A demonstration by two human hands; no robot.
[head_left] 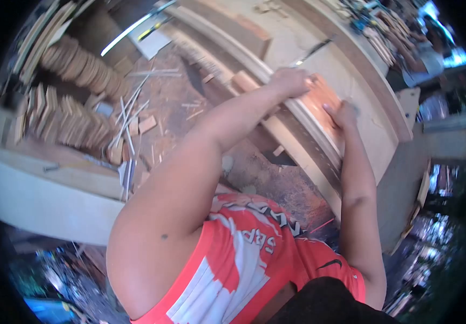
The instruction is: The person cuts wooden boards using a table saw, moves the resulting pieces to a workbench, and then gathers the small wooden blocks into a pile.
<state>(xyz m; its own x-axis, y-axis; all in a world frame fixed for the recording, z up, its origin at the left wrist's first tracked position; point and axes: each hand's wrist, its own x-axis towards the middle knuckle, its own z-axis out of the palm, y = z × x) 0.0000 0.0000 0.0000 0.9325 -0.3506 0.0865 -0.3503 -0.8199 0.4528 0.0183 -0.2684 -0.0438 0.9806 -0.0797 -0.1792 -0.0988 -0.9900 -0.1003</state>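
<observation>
A short orange-brown wooden board (321,96) lies against the pale wooden rail of a frame, with both hands on it. My left hand (293,82) is closed around its far-left end, knuckles up. At the near-right end, my right hand (344,114) grips the edge, thumb laid over the top face; motion smears its fingers slightly. Just beyond my left hand a dark-bladed tool (315,52) with a light end rests on the pale panel (372,120). Beneath the board runs a long light wooden rail (311,120).
A thick wooden block (243,35) lies on the far side. Stacks of cut wood pieces (68,121) stand at left, beside thin strips (130,116) and offcuts on a sawdust-covered surface. A yellow-and-black tool (149,31) lies farther back. A person (427,62) is at the upper right.
</observation>
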